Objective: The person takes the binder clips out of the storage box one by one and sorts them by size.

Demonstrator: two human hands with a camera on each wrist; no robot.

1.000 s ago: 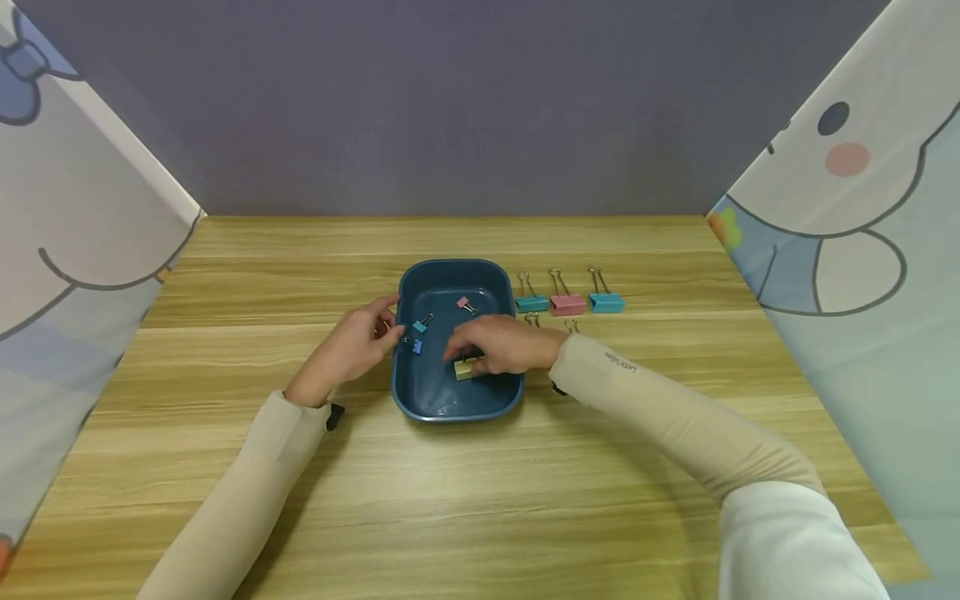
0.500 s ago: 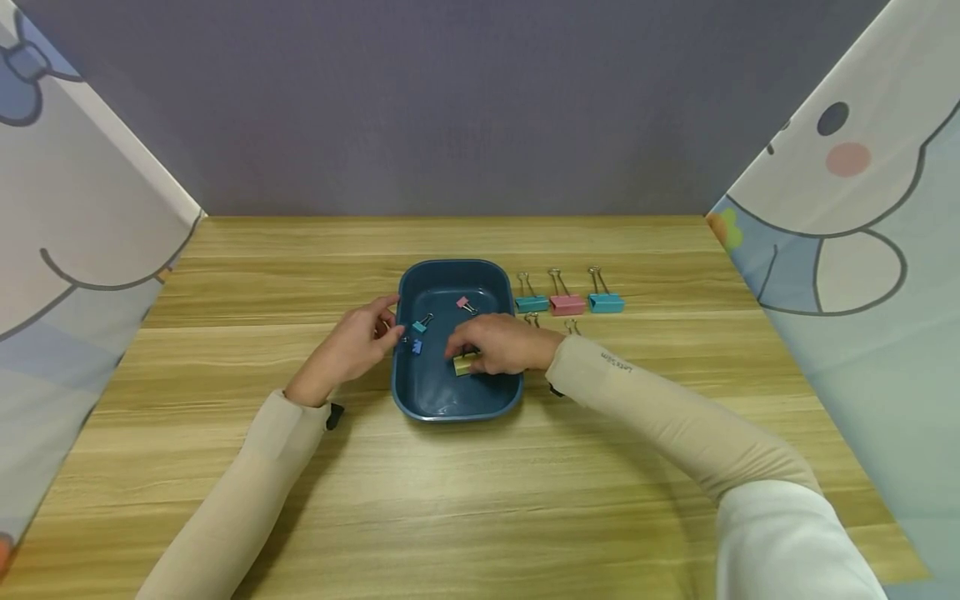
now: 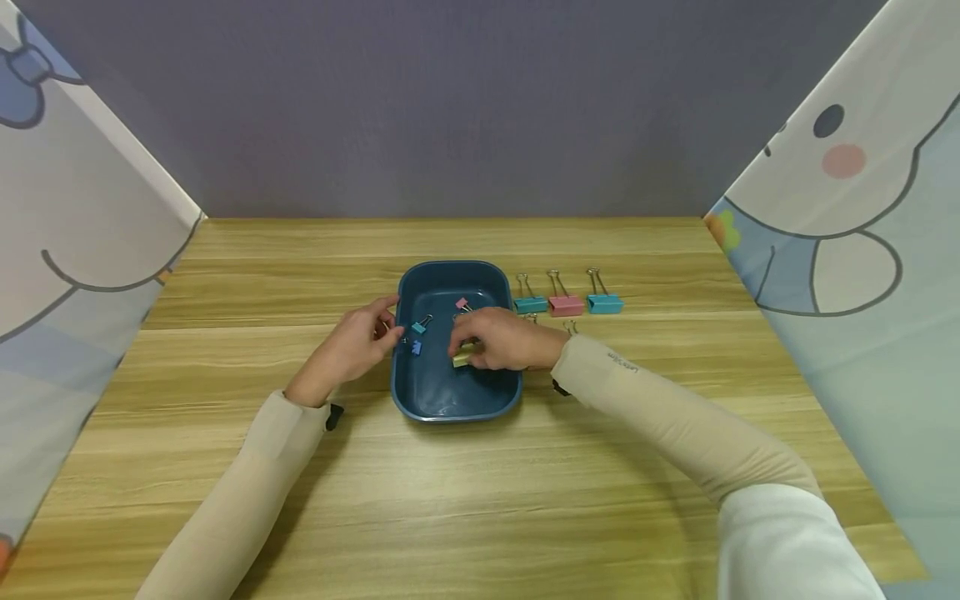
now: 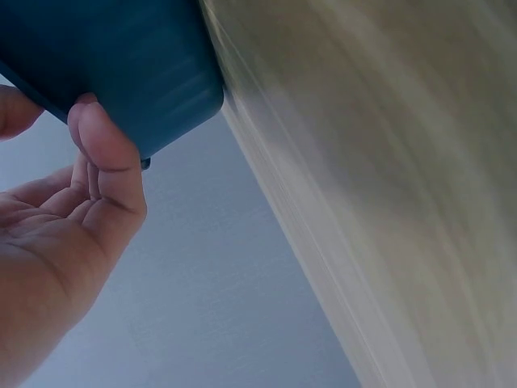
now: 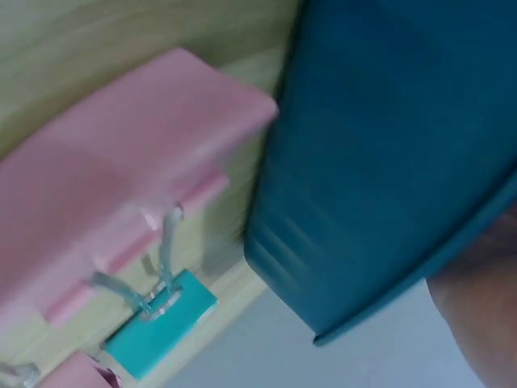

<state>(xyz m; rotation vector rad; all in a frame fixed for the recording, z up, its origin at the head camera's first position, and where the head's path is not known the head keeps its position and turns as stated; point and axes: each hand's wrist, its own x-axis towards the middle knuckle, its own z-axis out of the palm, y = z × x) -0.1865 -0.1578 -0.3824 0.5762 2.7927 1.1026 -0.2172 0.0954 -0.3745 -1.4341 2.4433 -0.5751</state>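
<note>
Yellow binder clip and right hand are shifting slightly toward the far side inside the blue tray, thumb and fingers pinching the clip; left hand is touching the left rim, fingers loosely bent.

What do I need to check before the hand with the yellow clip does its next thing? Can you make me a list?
1. Yellow clip held: ok, the right hand pinches it.
2. Yellow clip off the bottom of the tray: cannot tell.
3. Left hand at the tray's rim: ok, touching; how firmly, cannot tell.
4. Small teal clip and small blue clip apart from the right hand: ok.
5. Small pink clip apart from the right hand: cannot tell, partly covered.
6. Two nearer table clips fully visible from the head: not ok, only handles show.
</note>
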